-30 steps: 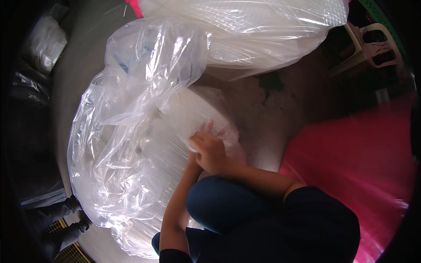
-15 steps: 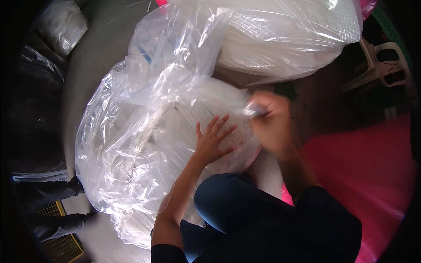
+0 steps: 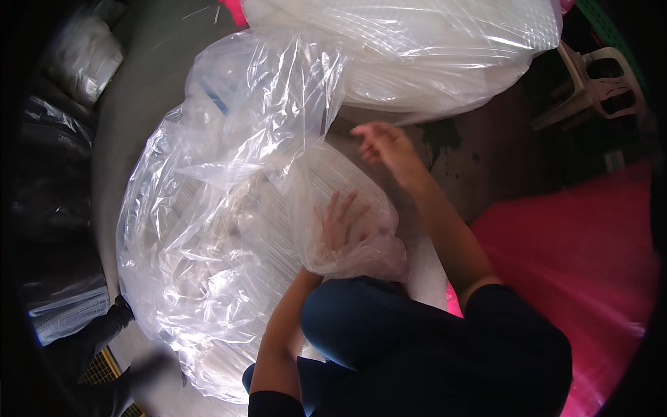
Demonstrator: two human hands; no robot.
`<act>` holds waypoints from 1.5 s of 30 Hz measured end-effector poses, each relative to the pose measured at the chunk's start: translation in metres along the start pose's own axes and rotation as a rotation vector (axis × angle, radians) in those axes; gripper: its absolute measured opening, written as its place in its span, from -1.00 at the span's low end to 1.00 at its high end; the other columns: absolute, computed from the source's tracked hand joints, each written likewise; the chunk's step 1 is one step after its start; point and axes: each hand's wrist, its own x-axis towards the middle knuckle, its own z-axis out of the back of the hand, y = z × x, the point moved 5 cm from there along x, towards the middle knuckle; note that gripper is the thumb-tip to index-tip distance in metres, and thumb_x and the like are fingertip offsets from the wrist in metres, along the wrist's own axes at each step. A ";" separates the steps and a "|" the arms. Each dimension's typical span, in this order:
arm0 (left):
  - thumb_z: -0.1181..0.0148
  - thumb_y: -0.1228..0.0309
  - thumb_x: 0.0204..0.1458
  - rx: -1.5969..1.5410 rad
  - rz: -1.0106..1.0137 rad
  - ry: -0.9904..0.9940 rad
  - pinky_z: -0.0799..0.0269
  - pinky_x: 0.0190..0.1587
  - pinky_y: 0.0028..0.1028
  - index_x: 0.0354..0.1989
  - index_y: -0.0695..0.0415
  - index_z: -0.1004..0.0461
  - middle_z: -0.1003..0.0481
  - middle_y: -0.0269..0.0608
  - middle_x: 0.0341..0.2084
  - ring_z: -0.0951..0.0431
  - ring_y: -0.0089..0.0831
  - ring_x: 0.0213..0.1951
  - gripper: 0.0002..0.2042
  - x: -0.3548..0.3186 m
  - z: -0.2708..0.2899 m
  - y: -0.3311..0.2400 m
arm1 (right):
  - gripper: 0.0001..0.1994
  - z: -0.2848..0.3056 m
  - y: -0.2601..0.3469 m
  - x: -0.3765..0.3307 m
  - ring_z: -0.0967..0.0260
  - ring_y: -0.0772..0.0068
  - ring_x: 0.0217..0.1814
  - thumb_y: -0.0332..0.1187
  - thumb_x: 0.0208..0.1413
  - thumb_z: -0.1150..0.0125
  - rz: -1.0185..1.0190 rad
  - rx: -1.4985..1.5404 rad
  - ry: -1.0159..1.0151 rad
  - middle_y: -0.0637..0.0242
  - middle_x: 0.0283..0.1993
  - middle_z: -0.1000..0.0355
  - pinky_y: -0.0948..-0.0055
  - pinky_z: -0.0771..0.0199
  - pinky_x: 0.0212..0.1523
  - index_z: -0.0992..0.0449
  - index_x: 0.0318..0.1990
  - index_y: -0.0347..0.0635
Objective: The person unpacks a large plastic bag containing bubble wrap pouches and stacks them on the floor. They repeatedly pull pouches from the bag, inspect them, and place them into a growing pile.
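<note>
A big clear plastic bag [image 3: 215, 229] full of stacked white ribbed pieces lies on the floor in front of me. My left hand [image 3: 340, 222] is inside the bag's mouth, fingers spread flat on the white stack, seen through the film. My right hand [image 3: 385, 146] hovers above and to the right of the bag, fingers loosely apart, holding nothing that I can see. My bent knee in blue trousers [image 3: 361, 326] is just below the left hand.
A second large clear bag of white material [image 3: 431, 55] lies behind. A pink sack [image 3: 577, 257] fills the right side. A beige plastic chair [image 3: 597, 83] stands at the upper right. Dark bags [image 3: 55, 194] line the left edge. Grey floor [image 3: 486, 167] shows between.
My right hand has let go of the bag's edge and lifted up and to the left. The film has dropped over my left hand, which stays on the white stack.
</note>
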 end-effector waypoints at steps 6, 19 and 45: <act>-0.17 -0.03 -0.15 -0.094 -0.025 0.016 0.10 0.26 0.02 0.19 -0.25 -0.22 -0.02 -0.35 0.28 -0.02 -0.15 0.27 -0.36 0.003 0.011 0.004 | -0.62 0.076 -0.206 0.067 -0.37 0.22 -0.12 -0.18 0.02 -0.21 -0.726 -0.607 -0.311 0.01 -0.14 -0.45 0.22 -0.38 -0.17 -0.50 -0.15 -0.34; -0.25 0.02 -0.18 -0.162 -0.111 -0.053 -0.07 0.19 -0.04 0.12 -0.06 -0.33 -0.09 -0.01 0.23 -0.11 -0.01 0.21 -0.37 0.020 -0.011 -0.010 | -0.71 0.117 -0.177 -0.077 -0.30 0.39 -0.39 -0.21 0.05 -0.16 -0.126 -0.201 -0.869 0.17 -0.44 -0.38 0.42 -0.27 -0.31 -0.41 -0.46 -0.32; -0.19 0.16 -0.24 -0.288 -0.019 -0.311 -0.22 -0.07 -0.16 -0.19 0.22 -0.35 -0.33 -0.08 -0.16 -0.33 -0.14 -0.13 -0.54 0.048 0.023 -0.049 | -0.83 0.028 -0.083 -0.149 -0.13 0.75 -0.63 -0.39 0.14 -0.07 -0.457 -0.066 -0.162 0.55 -0.62 -0.30 0.62 -0.07 -0.64 -0.47 -0.47 -0.21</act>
